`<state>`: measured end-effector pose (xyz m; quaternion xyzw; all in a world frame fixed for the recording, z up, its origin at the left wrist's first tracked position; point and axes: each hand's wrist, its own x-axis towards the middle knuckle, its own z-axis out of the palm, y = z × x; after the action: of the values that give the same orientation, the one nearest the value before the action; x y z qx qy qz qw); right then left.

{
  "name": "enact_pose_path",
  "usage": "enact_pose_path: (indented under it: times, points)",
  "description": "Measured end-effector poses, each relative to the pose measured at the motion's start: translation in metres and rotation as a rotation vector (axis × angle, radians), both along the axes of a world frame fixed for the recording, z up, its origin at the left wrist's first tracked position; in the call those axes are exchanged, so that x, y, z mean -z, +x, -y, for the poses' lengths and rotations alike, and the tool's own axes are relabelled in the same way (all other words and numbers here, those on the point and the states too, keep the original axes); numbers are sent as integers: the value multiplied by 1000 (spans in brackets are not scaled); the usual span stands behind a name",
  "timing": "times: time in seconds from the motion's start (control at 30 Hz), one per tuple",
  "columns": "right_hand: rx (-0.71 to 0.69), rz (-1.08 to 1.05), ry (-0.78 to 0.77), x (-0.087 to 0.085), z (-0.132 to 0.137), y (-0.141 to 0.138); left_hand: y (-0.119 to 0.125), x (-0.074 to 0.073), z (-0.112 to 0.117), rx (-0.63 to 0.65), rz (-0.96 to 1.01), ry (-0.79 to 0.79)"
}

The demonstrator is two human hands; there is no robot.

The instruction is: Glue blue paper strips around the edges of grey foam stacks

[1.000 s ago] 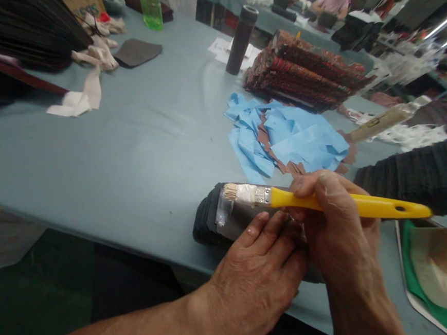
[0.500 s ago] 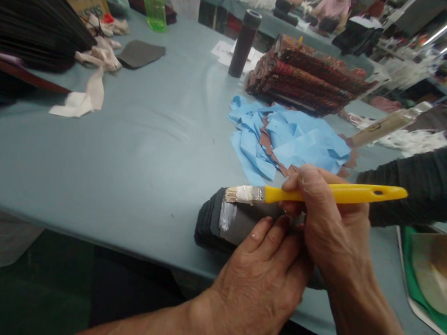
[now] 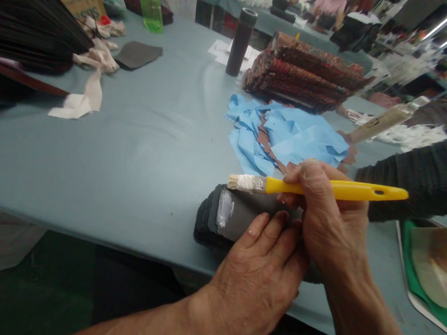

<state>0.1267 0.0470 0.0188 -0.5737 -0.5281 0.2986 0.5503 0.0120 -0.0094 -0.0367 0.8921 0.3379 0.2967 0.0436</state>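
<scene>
My right hand (image 3: 329, 222) grips a yellow-handled brush (image 3: 322, 188), its glue-caked bristles pointing left, just above a stack of dark grey cut pieces (image 3: 219, 219) near the table's front edge. A white smear of glue lies on the top piece at its left end. My left hand (image 3: 262, 268) lies flat on that top piece, fingers stretched out and pressing it down, right beside the right hand.
Blue paper strips (image 3: 287, 139) over brown pieces lie just beyond the stack. Behind them stand a patterned red-brown stack (image 3: 304, 73), a dark flask (image 3: 239, 39) and a green bottle (image 3: 149, 1). Black stacks (image 3: 28, 33) and white strips (image 3: 86, 89) fill the left. Another person's dark sleeve (image 3: 420, 178) reaches in from the right.
The brush dipped onto the top piece and has lifted off it again, sliding a little left. The glue smear shows more fully. My left hand stays put.
</scene>
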Motion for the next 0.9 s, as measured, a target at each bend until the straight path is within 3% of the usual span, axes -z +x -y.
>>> enact_pose_path:
  times: [0.27, 0.43, 0.6, 0.9]
  points:
    - [-86, 41, 0, 2, 4, 2, 0, 3, -1, -5, 9, 35]
    - [-11, 41, 74, 4, 2, 1, 0, 4, -1, 1, 2, 20]
    - [-73, 43, 52, 6, 1, 3, 0, 3, 0, -12, 4, 21]
    - [34, -171, 140, 13, 6, 10, 0, 3, 2, 19, -28, -20]
